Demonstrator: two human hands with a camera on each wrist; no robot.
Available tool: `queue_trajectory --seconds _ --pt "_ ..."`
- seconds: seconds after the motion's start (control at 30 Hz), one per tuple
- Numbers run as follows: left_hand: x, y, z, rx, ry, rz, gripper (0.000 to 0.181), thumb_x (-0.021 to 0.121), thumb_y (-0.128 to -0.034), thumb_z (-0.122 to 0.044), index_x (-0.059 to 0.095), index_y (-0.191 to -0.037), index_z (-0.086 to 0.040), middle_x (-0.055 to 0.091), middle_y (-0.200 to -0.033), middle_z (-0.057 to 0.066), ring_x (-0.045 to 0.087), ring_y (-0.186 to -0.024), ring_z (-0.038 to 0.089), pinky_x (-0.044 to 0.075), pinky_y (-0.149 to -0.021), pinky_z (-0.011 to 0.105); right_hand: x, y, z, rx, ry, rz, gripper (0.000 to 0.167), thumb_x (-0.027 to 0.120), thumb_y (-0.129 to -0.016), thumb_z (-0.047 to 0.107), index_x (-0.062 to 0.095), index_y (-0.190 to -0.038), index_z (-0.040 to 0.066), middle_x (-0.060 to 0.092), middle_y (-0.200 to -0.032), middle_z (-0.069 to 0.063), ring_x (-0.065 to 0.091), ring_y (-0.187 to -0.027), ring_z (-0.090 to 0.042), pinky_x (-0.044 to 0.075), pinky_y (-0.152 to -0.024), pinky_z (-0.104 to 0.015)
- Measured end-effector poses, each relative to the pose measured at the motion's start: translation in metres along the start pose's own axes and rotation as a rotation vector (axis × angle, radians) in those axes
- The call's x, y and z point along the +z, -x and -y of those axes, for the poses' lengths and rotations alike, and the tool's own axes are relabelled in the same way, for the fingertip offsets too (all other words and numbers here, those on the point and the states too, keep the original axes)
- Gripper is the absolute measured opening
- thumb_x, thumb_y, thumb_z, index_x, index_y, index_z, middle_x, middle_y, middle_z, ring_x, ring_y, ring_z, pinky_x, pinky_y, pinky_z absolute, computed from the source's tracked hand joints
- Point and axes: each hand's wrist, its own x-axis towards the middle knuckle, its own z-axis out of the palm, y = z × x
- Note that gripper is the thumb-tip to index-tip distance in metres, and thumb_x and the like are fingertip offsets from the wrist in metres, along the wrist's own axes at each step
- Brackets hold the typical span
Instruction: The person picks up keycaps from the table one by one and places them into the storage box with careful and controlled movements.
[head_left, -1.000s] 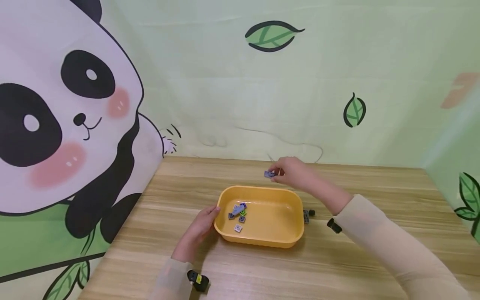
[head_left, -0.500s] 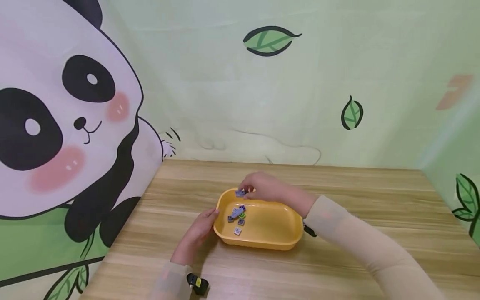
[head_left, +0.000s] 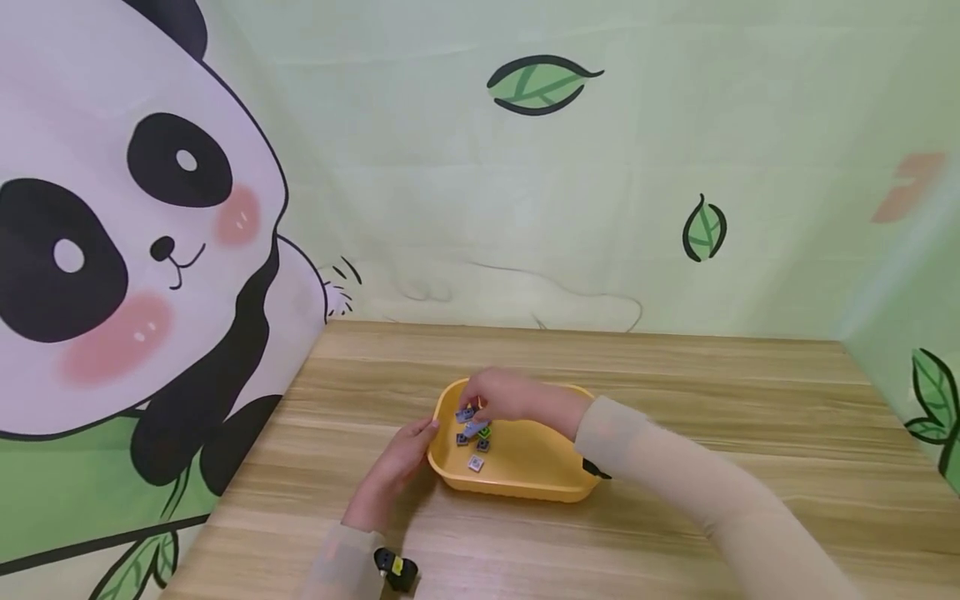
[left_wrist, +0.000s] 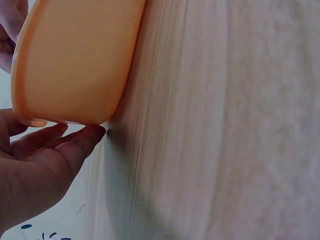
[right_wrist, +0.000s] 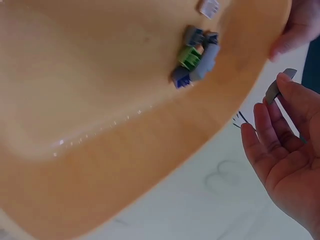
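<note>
A yellow plastic tub (head_left: pixel 517 490) stands on the wooden table. My left hand (head_left: pixel 405 454) holds its left end, the thumb at the rim and the fingers (left_wrist: pixel 82 145) against the outer wall. Over the tub's left part, my right hand (head_left: pixel 504 393) pinches a small grey-blue toy brick (right_wrist: pixel 280 86) between thumb and fingertips. Beneath lie several small bricks: a longer light blue-grey one (right_wrist: pixel 206 62), a green one (right_wrist: pixel 190 57), a dark blue one (right_wrist: pixel 181 77), a dark grey one (head_left: pixel 483 446) and a white one (head_left: pixel 476 462) nearer the front. My right forearm covers the tub's back right part.
The wooden table (head_left: pixel 720 400) extends around the tub. Behind it hangs a pale green backdrop (head_left: pixel 600 192) with a printed panda (head_left: pixel 225 250) and leaves. Black wrist devices (head_left: pixel 396 568) sit by both cuffs.
My right hand has moved left and down from behind the tub to over the bricks, carrying the grey-blue brick. The left hand stays on the tub. Pieces earlier visible right of the tub are hidden now.
</note>
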Motion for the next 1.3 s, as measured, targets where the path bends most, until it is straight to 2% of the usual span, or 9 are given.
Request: queue_trajectory --seconds 0.17,0.33,0.63,0.8,0.97,1.17,1.3 --pt "-0.001 0.0 0.0 0.006 0.003 0.015 0.048 0.035 -0.1106 -0.012 0.039 -0.145 0.02 0.052 -0.141 0.041 0.064 -0.118 0.032 0.059 -0.098 0.038 0.009 -0.009 -0.004 -0.013 -0.001 0.014 0.025 0.073 -0.093 0.008 0.075 -0.117 0.004 0.073 -0.103 -0.009 0.06 -0.091 -0.016 0.052 -0.084 -0.029" --pt "-0.002 0.001 0.0 0.004 0.004 0.001 0.047 0.036 -0.1103 -0.011 0.04 -0.145 0.02 0.053 -0.14 0.041 0.065 -0.116 0.031 0.06 -0.096 0.037 0.015 -0.016 -0.006 -0.037 0.018 0.026 0.023 0.075 -0.092 0.009 0.076 -0.115 0.004 0.075 -0.101 -0.008 0.061 -0.088 -0.015 0.052 -0.081 -0.026" --pt "-0.001 0.002 -0.001 -0.001 0.02 -0.01 0.046 0.036 -0.1102 -0.011 0.043 -0.143 0.02 0.057 -0.135 0.039 0.067 -0.105 0.021 0.058 -0.085 0.024 0.027 -0.025 -0.006 -0.027 0.003 0.055 0.021 0.076 -0.09 0.009 0.077 -0.111 0.005 0.076 -0.098 -0.008 0.061 -0.085 -0.013 0.052 -0.08 -0.026" --pt "-0.003 0.003 0.0 0.001 0.012 0.004 0.045 0.036 -0.1101 -0.011 0.043 -0.143 0.019 0.057 -0.137 0.038 0.066 -0.107 0.019 0.057 -0.086 0.023 0.033 -0.029 -0.006 -0.026 0.027 0.074 0.02 0.078 -0.089 0.008 0.077 -0.109 0.006 0.076 -0.098 -0.007 0.061 -0.085 -0.012 0.052 -0.081 -0.026" --pt "-0.004 0.003 0.001 0.011 0.017 0.031 0.047 0.036 -0.1104 -0.012 0.041 -0.144 0.021 0.055 -0.137 0.039 0.065 -0.105 0.016 0.056 -0.086 0.022 0.037 -0.033 -0.008 -0.045 0.057 0.079 0.017 0.078 -0.088 0.008 0.078 -0.105 0.007 0.076 -0.094 -0.006 0.057 -0.08 -0.009 0.05 -0.077 -0.022" --pt "-0.004 0.001 0.001 0.012 0.02 0.023 0.047 0.037 -0.1105 -0.013 0.042 -0.143 0.021 0.055 -0.138 0.039 0.064 -0.105 0.014 0.057 -0.085 0.021 0.041 -0.038 -0.009 -0.031 0.075 0.09 0.017 0.079 -0.087 0.008 0.079 -0.104 0.009 0.076 -0.092 -0.004 0.054 -0.078 -0.007 0.048 -0.074 -0.021" --pt "-0.003 0.001 0.0 0.013 0.021 0.015 0.047 0.037 -0.1104 -0.013 0.042 -0.143 0.021 0.054 -0.138 0.04 0.065 -0.106 0.016 0.057 -0.085 0.022 0.044 -0.041 -0.008 -0.017 0.107 0.099 0.017 0.079 -0.087 0.009 0.079 -0.104 0.01 0.076 -0.095 -0.005 0.057 -0.081 -0.01 0.05 -0.077 -0.024"
